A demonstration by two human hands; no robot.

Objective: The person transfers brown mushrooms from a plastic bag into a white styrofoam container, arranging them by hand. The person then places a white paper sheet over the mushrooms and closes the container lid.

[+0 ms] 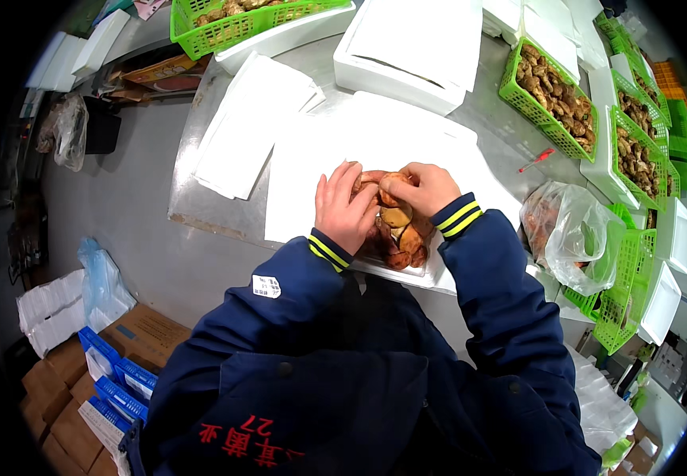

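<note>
Reddish-brown mushrooms [398,235], some with yellowish parts, lie in a pile at the near edge of the steel table, on white sheet material [319,178]. The fingers of my left hand [346,208] are spread and rest on the pile's left side. My right hand [430,187] has its thumb and fingers closed on a brownish-orange mushroom [392,183] at the top of the pile. What lies under my left palm is hidden. Part of a white tray edge [418,271] shows below the pile.
Folded white sheets [242,131] lie left on the steel table [201,196]. A white foam box [400,86] stands behind. To the right are a red pen [537,160], a clear plastic bag [578,235] with contents, and green baskets [543,122] of mushrooms. Another green basket [248,30] stands at back left.
</note>
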